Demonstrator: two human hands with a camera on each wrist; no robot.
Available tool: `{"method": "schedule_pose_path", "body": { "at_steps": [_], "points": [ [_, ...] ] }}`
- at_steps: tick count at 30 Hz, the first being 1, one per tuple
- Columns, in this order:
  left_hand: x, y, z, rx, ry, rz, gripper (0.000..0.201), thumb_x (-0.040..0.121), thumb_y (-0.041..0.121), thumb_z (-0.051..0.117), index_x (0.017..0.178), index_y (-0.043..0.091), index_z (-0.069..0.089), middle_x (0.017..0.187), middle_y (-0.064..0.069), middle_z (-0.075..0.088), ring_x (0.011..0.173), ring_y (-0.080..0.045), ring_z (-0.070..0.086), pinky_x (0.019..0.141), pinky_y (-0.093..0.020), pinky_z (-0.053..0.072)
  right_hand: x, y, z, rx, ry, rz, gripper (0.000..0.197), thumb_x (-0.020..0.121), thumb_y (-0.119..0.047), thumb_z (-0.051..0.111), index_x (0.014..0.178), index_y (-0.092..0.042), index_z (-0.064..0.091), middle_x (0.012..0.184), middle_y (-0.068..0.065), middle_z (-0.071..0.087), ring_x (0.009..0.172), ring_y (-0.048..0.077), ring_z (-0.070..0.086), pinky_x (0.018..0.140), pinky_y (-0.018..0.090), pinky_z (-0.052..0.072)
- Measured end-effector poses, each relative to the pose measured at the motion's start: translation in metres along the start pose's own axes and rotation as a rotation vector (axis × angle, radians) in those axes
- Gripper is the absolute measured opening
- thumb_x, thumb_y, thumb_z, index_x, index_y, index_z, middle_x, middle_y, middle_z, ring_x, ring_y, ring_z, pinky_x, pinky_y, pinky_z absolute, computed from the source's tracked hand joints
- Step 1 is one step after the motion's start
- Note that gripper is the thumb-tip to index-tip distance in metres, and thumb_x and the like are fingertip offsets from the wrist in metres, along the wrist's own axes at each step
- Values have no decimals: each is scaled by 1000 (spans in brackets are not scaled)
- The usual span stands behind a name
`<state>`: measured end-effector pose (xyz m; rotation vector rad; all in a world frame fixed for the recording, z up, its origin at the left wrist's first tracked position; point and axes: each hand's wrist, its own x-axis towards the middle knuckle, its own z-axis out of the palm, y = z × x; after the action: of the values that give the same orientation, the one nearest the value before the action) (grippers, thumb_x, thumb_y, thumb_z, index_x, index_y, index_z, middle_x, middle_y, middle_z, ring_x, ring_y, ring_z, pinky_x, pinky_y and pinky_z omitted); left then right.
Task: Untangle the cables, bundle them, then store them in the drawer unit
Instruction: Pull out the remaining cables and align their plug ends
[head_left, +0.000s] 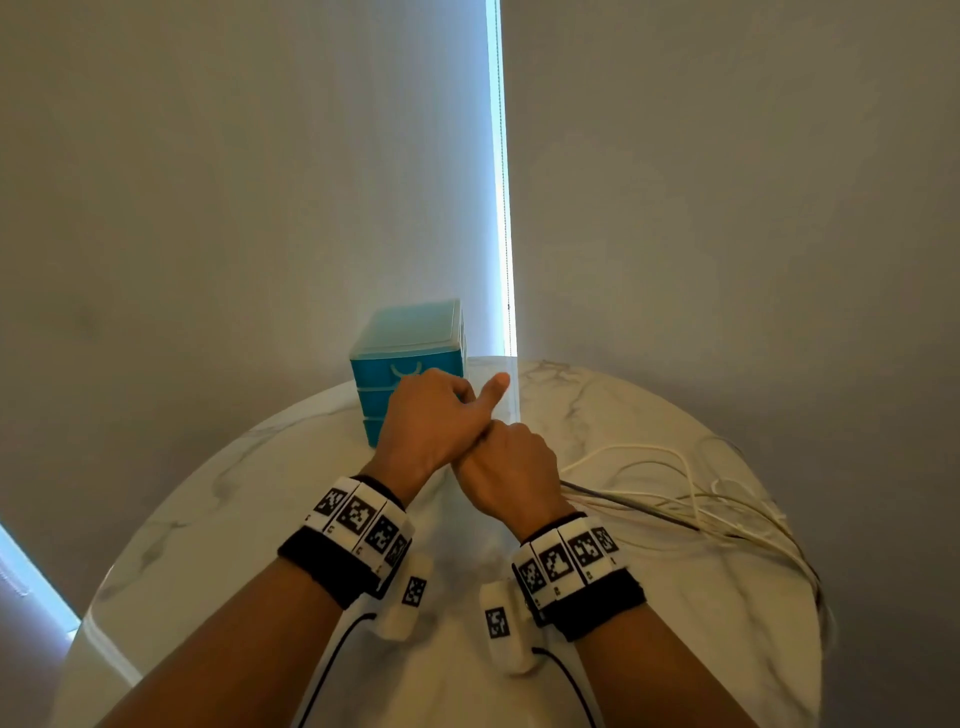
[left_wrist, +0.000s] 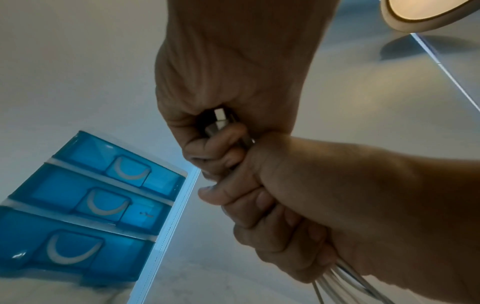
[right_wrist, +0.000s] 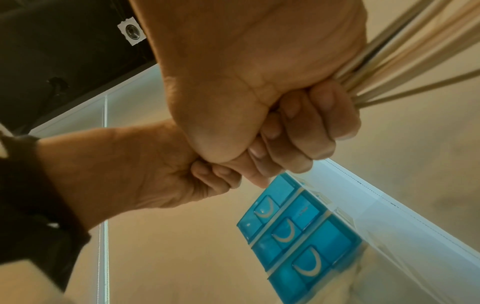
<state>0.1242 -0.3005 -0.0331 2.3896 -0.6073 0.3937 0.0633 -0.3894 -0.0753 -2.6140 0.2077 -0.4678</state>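
Note:
A bundle of white and grey cables (head_left: 670, 499) trails across the round marble table (head_left: 249, 519) to its right edge. My right hand (head_left: 511, 470) grips the bundle in a fist; the strands fan out behind it (right_wrist: 415, 51). Right in front of it, touching, my left hand (head_left: 431, 421) holds the cable ends, thumb raised. A white connector (left_wrist: 219, 118) shows inside the left fist, and the cables (left_wrist: 345, 286) leave below the right hand (left_wrist: 298, 205). The blue three-drawer unit (head_left: 408, 343) stands just behind the left hand, all drawers shut (left_wrist: 91, 205) (right_wrist: 298, 236).
The table stands against a blind (head_left: 260, 182) with a bright gap and a bead chain (head_left: 503, 208). Loose cable loops (head_left: 727, 509) reach the table's right rim. A ceiling lamp (left_wrist: 428, 14) shows in the left wrist view.

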Motion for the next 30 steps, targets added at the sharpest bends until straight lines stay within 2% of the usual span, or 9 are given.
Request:
{"method": "schedule_pose_path", "body": {
  "at_steps": [4,7,10,13,16,19,24,27,30],
  "points": [
    [5,-11,-4,-58,23,-4,47,100,36,68,56,19,61,58,2,63,56,-9,57,63,-16,39,-2,-7,0,4,18,5,28,106,-35,47,83,-21,54,84,2,60,75,19,57,69,32,42],
    [8,-15,-7,-96,35,-12,39,94,26,71,58,14,64,60,-4,65,55,-8,53,56,-10,38,2,-9,5,2,26,0,28,107,-40,50,102,-18,68,96,6,70,84,23,65,75,34,50],
    [11,-11,-12,-122,67,-16,39,92,25,71,56,17,60,55,2,60,53,-7,52,57,-12,36,3,-10,6,173,82,-60,34,93,-43,68,121,-25,59,107,-2,67,96,18,65,84,35,56],
    [20,-11,-18,-191,121,-22,36,89,22,72,55,15,63,55,0,64,52,-7,54,59,-17,41,4,-11,3,378,333,-129,51,79,-33,76,120,-23,48,113,-8,48,102,12,51,87,27,49],
    [28,-12,-22,-216,133,-12,34,89,20,72,58,8,65,59,-7,67,56,-15,61,64,-24,50,-2,-16,-8,603,626,-194,25,83,-15,75,93,-18,51,87,-8,50,78,8,51,67,14,42],
    [31,-10,-26,-230,141,10,37,89,19,73,56,8,63,57,-5,67,63,-24,69,70,-32,59,-9,-26,-12,814,392,-183,46,104,-27,63,61,-14,54,51,-8,47,48,7,44,53,13,36],
    [30,-9,-37,-215,187,47,41,92,22,72,54,15,60,54,-2,60,55,-12,58,66,-31,55,-14,-46,-21,1139,-185,204,80,105,-72,29,62,-12,58,47,-3,45,42,9,41,47,23,37],
    [29,-10,-50,-196,189,51,37,91,22,72,56,13,64,58,-3,65,57,-18,63,69,-31,57,-22,-38,-31,820,88,57,62,105,-64,48,73,-14,66,56,-8,57,51,3,57,53,17,42],
    [29,-16,-62,-174,184,31,34,91,20,70,57,16,67,56,1,64,52,-11,59,65,-22,51,-22,-26,-41,251,433,-184,22,94,-45,70,100,-26,60,94,-15,60,88,4,57,75,22,48]
  ]
}}
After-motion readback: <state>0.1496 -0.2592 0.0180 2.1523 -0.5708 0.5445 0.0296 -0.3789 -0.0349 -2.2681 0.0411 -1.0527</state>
